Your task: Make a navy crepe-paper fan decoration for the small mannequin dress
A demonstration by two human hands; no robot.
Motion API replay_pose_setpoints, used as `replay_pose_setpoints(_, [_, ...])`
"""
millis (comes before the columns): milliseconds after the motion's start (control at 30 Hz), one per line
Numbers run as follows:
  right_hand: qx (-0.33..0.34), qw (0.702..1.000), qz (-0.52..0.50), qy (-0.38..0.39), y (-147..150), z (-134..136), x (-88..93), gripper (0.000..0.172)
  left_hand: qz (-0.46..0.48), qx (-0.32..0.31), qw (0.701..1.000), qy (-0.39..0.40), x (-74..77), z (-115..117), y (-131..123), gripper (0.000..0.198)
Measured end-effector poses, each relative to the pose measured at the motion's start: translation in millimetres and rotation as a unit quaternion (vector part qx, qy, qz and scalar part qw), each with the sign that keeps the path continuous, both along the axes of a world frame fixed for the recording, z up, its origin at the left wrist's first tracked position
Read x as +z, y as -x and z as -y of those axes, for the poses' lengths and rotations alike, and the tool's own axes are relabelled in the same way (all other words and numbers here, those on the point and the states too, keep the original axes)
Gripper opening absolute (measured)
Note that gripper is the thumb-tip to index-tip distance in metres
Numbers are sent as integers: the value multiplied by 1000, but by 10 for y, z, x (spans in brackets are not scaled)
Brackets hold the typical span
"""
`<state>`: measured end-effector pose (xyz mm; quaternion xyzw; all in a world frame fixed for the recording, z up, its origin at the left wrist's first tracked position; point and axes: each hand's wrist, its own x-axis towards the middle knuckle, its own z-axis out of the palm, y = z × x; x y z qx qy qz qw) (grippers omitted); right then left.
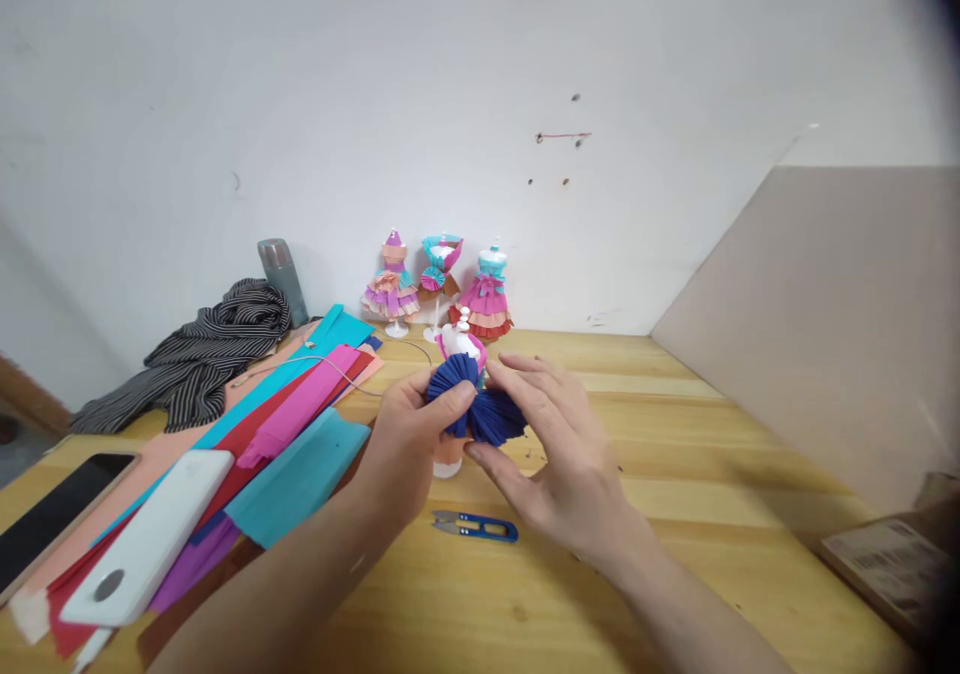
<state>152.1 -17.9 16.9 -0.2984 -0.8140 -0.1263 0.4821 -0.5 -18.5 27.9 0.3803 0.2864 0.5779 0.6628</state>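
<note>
A small white dress form [460, 342] with pink trim stands in front of me, its lower part mostly behind my hands. Pleated dark blue paper [499, 414] fans out in a bow-like shape against its front. My left hand [411, 439] pinches the left part of the blue paper, thumb on top near its middle. At the paper's right side is my right hand [551, 439], its fingers curved around the right fan, thumb below and fingertips above. Blue-handled thread snips [476, 526] lie on the wooden table [675, 554] just below the hands.
Three dressed miniature forms [391, 289] stand by the wall. Coloured paper sheets [300, 474], a white device [154, 539], a phone [64, 514], a striped cloth [217, 349] and a flask [283, 279] occupy the left. A cardboard box [889, 564] is at right.
</note>
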Motion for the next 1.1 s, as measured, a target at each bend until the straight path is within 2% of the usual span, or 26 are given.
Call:
replay_pose_setpoints(233, [26,999,-36,30,-20,-16,-32,31,-37,-27,999,15,7,-22,40,31])
replay_pose_setpoints(333, [37,997,-56,37,-30,-20,-17,28,-97,-40,994,-4,18,-46,70,38])
replay_pose_setpoints(433, [34,996,-68,45,-38,-14,-3,29,-188,-30,979,-66,35,-58,116,44])
replay_pose_setpoints(533, [35,995,-77,51,-46,-1,22,28,-300,-1,944,-135,56,-56,189,52])
replay_pose_setpoints(567, [37,995,-81,55,-50,4,32,26,-331,24,931,-154,66,-52,217,52])
replay_pose_setpoints(633, [45,993,-84,72,-63,14,53,24,-381,112,891,-220,95,-34,265,43])
replay_pose_setpoints(700, [58,991,-78,94,-79,25,67,23,-421,190,819,-341,130,-1,293,34])
replay_pose_setpoints(733, [66,990,-72,103,-88,32,70,23,-442,200,774,-408,145,20,295,40])
replay_pose_setpoints(800, [76,989,-60,110,-102,51,72,23,-482,161,696,-508,161,63,275,51])
replay_pose_setpoints(867, [74,990,-46,112,-110,74,72,20,-516,119,654,-540,154,94,236,51])
replay_pose_setpoints(967, [60,987,-38,144,-113,99,80,18,-535,116,645,-534,118,96,188,49])
replay_pose_setpoints(1033, [66,975,-63,204,-115,96,93,16,-525,114,660,-526,97,70,180,49])
replay_pose_setpoints(1100, [99,939,-124,306,-120,70,108,10,-501,95,686,-519,88,37,187,45])
